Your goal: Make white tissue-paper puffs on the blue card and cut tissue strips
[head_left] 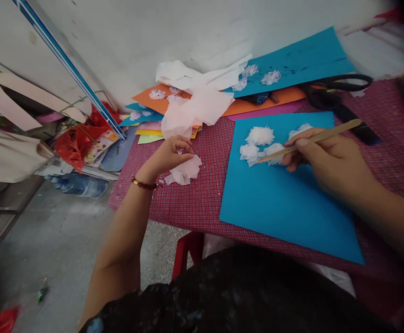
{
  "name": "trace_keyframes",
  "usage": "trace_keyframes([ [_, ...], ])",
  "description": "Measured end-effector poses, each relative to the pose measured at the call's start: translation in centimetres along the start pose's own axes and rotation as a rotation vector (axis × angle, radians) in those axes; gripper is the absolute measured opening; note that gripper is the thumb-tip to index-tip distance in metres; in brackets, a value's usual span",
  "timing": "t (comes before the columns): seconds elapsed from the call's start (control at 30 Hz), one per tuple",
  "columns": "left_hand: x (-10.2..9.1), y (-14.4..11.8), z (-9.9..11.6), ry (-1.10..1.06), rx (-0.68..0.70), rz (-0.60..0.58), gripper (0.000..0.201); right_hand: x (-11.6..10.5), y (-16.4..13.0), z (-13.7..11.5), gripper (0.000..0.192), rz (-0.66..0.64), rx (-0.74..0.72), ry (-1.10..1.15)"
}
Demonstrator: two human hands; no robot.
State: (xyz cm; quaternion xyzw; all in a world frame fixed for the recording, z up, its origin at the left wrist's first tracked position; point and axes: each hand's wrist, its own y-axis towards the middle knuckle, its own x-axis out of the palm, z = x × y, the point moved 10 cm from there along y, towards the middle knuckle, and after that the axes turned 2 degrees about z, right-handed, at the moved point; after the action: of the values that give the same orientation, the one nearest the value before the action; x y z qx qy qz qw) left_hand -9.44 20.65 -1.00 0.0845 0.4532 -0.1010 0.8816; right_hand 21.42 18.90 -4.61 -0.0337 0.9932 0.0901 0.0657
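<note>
Fingers of the right hand [330, 159] pinch a slim wooden stick [313, 139], its long axis slanting down-left so the tip touches fluffy white tissue tufts [260, 143] on the smooth blue card [285, 199]. Well apart to the left, the left hand [170, 155] curls around a crumpled tissue scrap [185, 170] on the checked red cloth [202, 194].

White wall [125, 37], grey (perhaps concrete) floor [59, 231], checked table [202, 203].

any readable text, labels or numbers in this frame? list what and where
No text can be read here.
Printed sheets beside the red plastic bag: colourful print, too blurred to read.
Far blue paper: dark marks, not legible as writing.
Near blue paper, scissors, wooden stick: no markings visible.
</note>
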Motion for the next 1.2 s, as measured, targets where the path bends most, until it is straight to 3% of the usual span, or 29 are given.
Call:
trace_keyframes([
  [0.17,-0.9,-0.7,1.1,-0.093,-0.15,0.013,0.014,0.1,0.1,0.0,0.021,-0.012,0.006,-0.014],
  [0.33,1.7,-0.7,2.5,-0.334,-0.202,-0.034,0.013,0.4,0.0,-0.2,0.019,-0.029,0.009,0.008],
  [0.5,4.6,-0.2,1.5,-0.463,-0.281,-0.047,0.017,0.6,-0.1,0.1,0.019,-0.058,0.004,0.001],
  [0.67,5.2,0.0,0.0,-0.364,-0.276,-0.04,0.022,0.8,-0.1,0.1,0.017,-0.077,-0.012,0.011],
  [0.83,4.2,-0.2,0.4,-0.37,-0.245,-0.021,0.02,0.7,-0.1,-0.1,0.02,-0.067,-0.01,0.007],
  [0.97,0.9,-0.3,0.7,-0.326,-0.227,0.107,0.035,0.6,-0.2,-0.2,0.024,-0.052,-0.013,-0.032],
  [1.07,-1.3,-0.7,-0.6,-0.237,-0.247,0.175,0.034,0.5,-0.2,-0.3,0.022,-0.046,-0.032,-0.041],
  [1.2,-2.6,-1.6,-2.9,0.046,-0.248,0.167,0.026,0.4,-0.3,-0.4,0.021,-0.042,-0.044,-0.043],
])
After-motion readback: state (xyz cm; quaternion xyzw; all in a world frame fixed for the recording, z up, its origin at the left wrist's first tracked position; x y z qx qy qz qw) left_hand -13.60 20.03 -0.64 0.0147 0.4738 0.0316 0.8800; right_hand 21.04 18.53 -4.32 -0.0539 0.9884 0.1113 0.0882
